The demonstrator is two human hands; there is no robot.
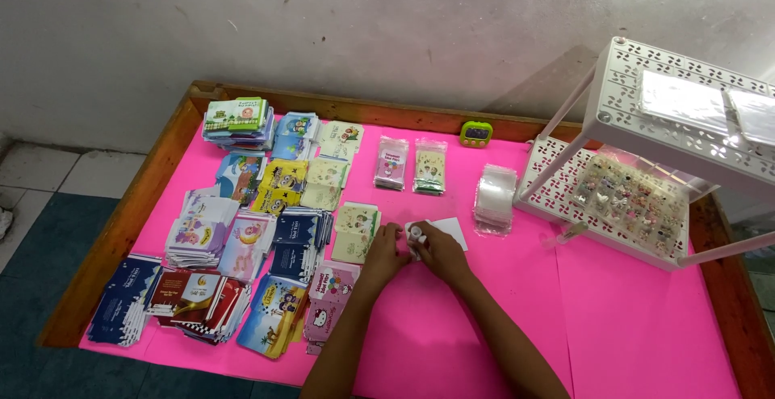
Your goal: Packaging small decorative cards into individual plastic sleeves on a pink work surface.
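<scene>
Pink table (pixel 613 318): our left hand (pixel 386 252) and right hand (pixel 440 250) pinch a small white card (pixel 448 228) together, fingers narrow, beside card stacks (pixel 282 238).

Bench (pixel 646 326): matt pink paper cover, worn wooden rim. Card stacks (pixel 242 229) at 9 o'clock: glossy printed paper. Sleeves (pixel 495 197): clear shiny plastic. Rack (pixel 686 125) at 3 o'clock: smooth white perforated plastic.
</scene>
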